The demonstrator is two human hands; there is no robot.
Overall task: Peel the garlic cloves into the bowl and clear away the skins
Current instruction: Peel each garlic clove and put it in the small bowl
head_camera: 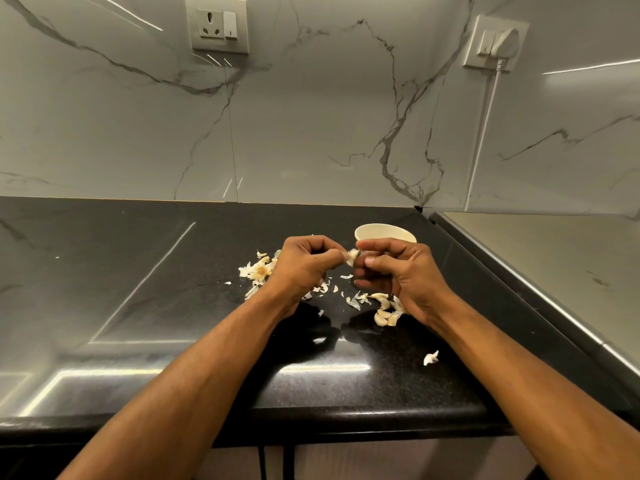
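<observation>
Both hands meet above the middle of the black desk [138, 271], and between them is one garlic clove [352, 256]. The left hand [304, 268] has a narrow grip, its fingers curled in and pinching the clove's loose skin at its left end. The right hand [398, 271] holds the clove's other end, with its thumb and curled fingers closed round it.

A white bowl [384, 233] stands on the desk just behind the right hand, toward the back right corner; its inside cannot be seen.

A heap of skins [258, 271] with a dry root end lies on the desk just left of the left hand. Smaller flakes [334, 289] are scattered below the hands. A few unpeeled cloves [384, 311] lie beside the right wrist. One lone scrap [431, 357] sits nearer the front edge, right of the right forearm.
</observation>
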